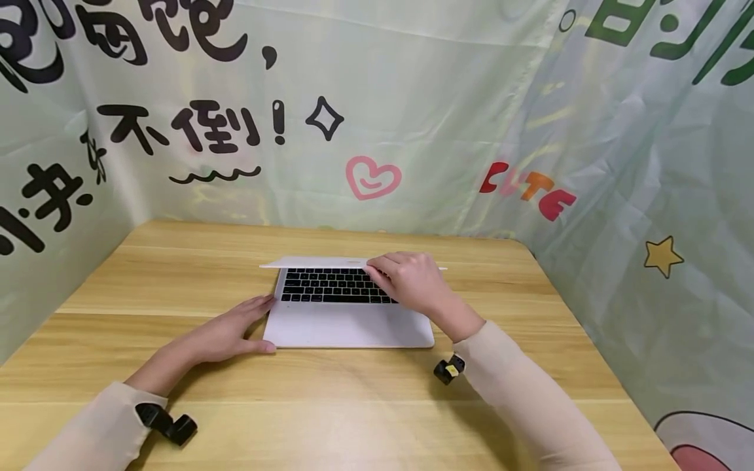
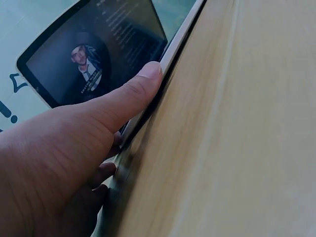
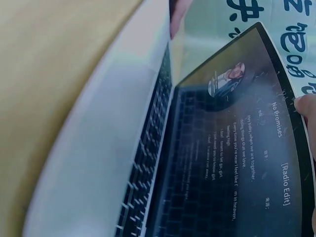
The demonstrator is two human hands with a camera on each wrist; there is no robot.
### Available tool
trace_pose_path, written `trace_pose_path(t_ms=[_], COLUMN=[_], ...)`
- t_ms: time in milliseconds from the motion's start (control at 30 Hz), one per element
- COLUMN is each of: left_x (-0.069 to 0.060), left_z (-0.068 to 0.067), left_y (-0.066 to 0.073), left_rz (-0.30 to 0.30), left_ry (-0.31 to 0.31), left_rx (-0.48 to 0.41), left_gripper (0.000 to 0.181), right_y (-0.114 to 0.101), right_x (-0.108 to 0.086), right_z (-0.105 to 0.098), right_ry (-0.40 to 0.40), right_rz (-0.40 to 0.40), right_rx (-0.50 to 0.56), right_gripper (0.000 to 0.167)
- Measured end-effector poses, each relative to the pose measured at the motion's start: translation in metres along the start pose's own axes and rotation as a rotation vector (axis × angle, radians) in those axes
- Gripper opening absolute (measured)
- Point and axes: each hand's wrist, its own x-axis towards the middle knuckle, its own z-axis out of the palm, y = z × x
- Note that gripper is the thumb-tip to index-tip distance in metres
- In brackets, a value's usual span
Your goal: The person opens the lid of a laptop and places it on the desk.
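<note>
A silver laptop lies on the wooden table with its lid partly raised and tilted forward over the black keyboard. My right hand grips the lid's top edge, right of its middle; in the right wrist view the thumb presses on the screen side. The lit screen displays song lyrics and a round picture. Against the laptop's front left corner rests my left hand, its thumb at the front edge and its extended fingers along the left side.
The wooden table carries the laptop. A pale printed cloth with dark lettering, a pink heart and a yellow star hangs behind the table and along both sides. Each sleeve bears a small black wrist camera.
</note>
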Motion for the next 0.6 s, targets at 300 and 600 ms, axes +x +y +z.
trace_pose_path(t_ms=[300, 600], left_x=[0.000, 0.000], left_z=[0.000, -0.002], left_y=[-0.001, 0.000], left_rz=[0.016, 0.028], left_ry=[0.018, 0.031], left_rx=[0.015, 0.069], left_gripper=[0.103, 0.102], right_y=[0.016, 0.025], right_x=[0.022, 0.041], right_z=[-0.005, -0.008], right_ry=[-0.061, -0.109], right_rz=[0.138, 0.287], right_rx=[0.029, -0.050], right_gripper=[0.018, 0.030])
